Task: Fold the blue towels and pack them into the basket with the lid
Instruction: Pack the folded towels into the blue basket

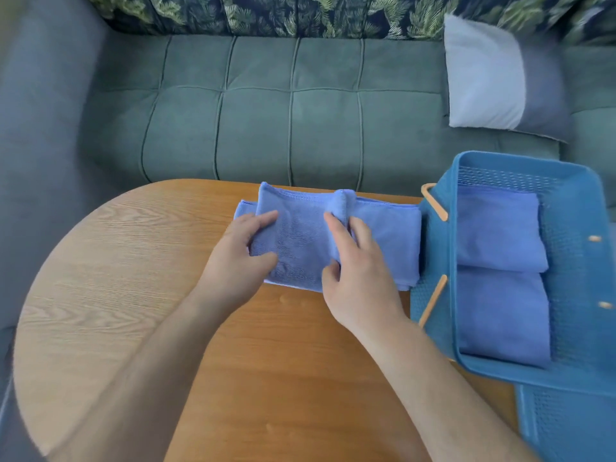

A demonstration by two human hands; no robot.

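Fingers (266,216) round blue towel (300,245), long axis L-R

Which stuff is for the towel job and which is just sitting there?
For the job: left hand and right hand holding the towel, basket, two folded towels in it, lid.
Just lying about: sofa, pillow, table.

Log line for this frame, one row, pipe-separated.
phase: folding | left hand: grips blue towel | right hand: pinches its fold | towel on wooden table | basket: open, two folded towels inside
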